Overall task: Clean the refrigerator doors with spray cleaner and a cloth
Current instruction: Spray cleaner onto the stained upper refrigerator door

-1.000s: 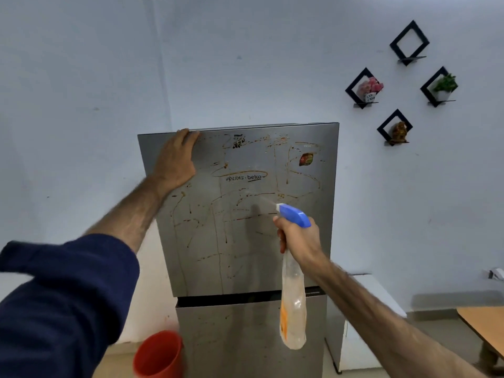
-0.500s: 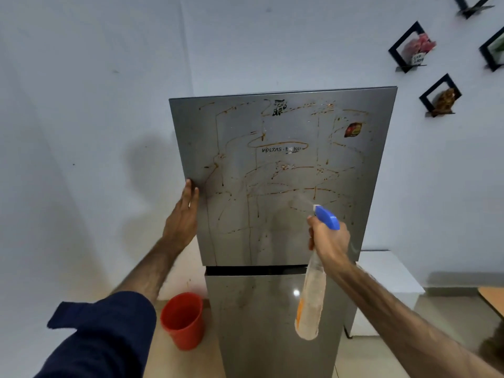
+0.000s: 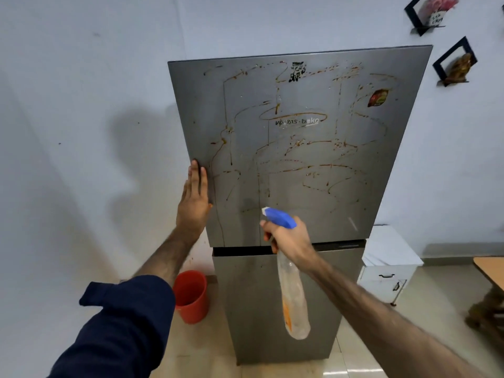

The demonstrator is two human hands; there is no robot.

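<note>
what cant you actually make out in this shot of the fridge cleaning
Head view only:
- Cloth: none in view, whereabouts unknown.
- Clear spray bottle with blue trigger head: label blurred; right hand covers its neck and its grip on the trigger.
- Small black sticker atop the grey steel upper door: too small to read.
- Red plastic bucket: contents hidden by the dark blue sleeve.

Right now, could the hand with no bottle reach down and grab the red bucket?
Probably yes. The left hand lies flat on the upper door's left edge, holding nothing, and the red bucket stands on the floor below it, beside the fridge. Nothing blocks the way, though the person would likely have to bend.
</note>
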